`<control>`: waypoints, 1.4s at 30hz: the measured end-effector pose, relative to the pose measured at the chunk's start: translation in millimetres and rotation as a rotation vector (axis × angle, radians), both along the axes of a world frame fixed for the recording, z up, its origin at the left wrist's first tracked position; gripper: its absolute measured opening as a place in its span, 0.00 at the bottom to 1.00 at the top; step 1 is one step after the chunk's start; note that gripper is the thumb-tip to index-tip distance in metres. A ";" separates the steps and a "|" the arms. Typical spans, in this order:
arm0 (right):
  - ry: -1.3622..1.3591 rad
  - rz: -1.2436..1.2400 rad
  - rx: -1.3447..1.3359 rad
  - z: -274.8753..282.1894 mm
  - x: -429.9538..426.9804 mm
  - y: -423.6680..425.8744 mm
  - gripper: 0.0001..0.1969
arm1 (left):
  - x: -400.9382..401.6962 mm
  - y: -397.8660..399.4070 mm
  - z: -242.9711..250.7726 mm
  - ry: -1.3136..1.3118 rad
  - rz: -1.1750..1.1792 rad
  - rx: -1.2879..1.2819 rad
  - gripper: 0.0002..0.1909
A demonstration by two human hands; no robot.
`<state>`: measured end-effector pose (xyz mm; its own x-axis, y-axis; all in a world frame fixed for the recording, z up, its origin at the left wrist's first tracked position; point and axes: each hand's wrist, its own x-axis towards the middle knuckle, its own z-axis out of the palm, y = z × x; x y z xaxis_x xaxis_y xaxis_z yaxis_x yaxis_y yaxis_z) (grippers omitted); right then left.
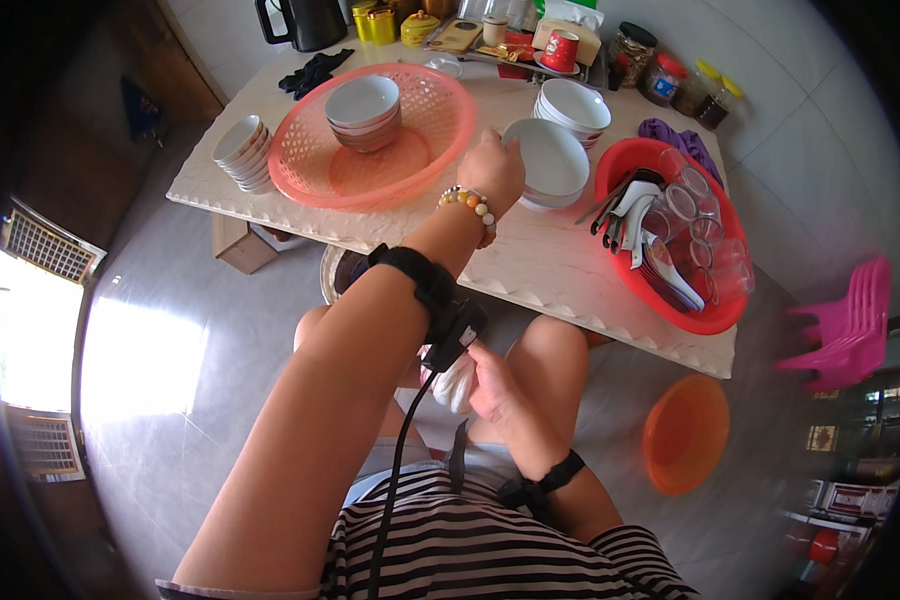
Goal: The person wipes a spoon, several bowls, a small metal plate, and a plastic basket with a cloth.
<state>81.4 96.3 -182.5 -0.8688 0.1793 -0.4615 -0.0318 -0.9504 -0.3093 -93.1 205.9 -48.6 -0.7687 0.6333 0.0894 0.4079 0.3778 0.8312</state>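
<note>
My left hand [493, 171], with a beaded bracelet at the wrist, reaches over the table and grips the left rim of a white bowl [549, 159]. That bowl appears to rest on at least one more. Just behind it rises a stack of white bowls [574, 106]. Low over my lap, my right hand [493, 386] holds a bunched white cloth [452, 382], partly hidden by my left forearm and its strap. Left of my left hand is a pink plastic basket [300, 169] with another bowl stack [364, 105] inside. Smaller stacked bowls [241, 150] lean beside the basket.
A red basin [622, 289] at the table's right holds clear cups [709, 225] and spoons [634, 210]. A purple cloth [682, 142] lies behind it. Jars [664, 79] and a black kettle [311, 22] line the back. An orange basin [686, 435] and pink stools [847, 330] stand at right.
</note>
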 end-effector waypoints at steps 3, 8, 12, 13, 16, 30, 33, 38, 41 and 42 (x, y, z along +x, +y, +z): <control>-0.021 0.019 -0.009 3.7 4.4 1.2 0.10 | 9.7 4.6 16.4 0.050 -0.035 -0.191 0.19; -0.258 0.030 0.030 29.6 3.4 -3.9 0.11 | -4.7 10.2 5.0 0.198 -0.107 -0.292 0.22; -0.272 -0.010 0.114 22.5 3.8 -1.6 0.12 | 0.2 10.8 11.1 0.269 -0.183 -0.304 0.23; -0.267 -0.004 0.112 19.7 2.8 -2.2 0.12 | -2.0 11.1 8.3 0.196 -0.168 -0.281 0.24; -0.132 -0.001 0.021 9.9 3.5 -2.2 0.13 | 0.1 10.7 5.9 0.058 -0.141 -0.223 0.27; -0.190 -0.035 0.069 14.9 4.0 -3.1 0.15 | -88.3 -50.9 31.7 0.631 0.139 -0.070 0.14; -0.182 -0.039 0.079 10.8 3.1 -4.8 0.15 | -133.0 -64.8 16.6 0.744 0.222 -0.375 0.17; -0.174 0.019 0.056 12.1 1.8 -4.0 0.14 | -150.9 -80.8 17.7 0.618 0.145 -0.611 0.15; -0.195 0.003 0.084 14.6 0.9 -5.8 0.14 | -150.4 -83.4 18.0 0.619 0.125 -0.620 0.11; -0.198 -0.002 0.082 16.1 1.4 -5.8 0.14 | -150.4 -84.5 17.4 0.682 0.134 -0.567 0.11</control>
<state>82.8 90.5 -166.4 -0.7622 0.2250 -0.6070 0.0350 -0.9220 -0.3857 -243.4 121.4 -31.1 -0.7337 0.6299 0.2547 0.6676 0.7380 0.0980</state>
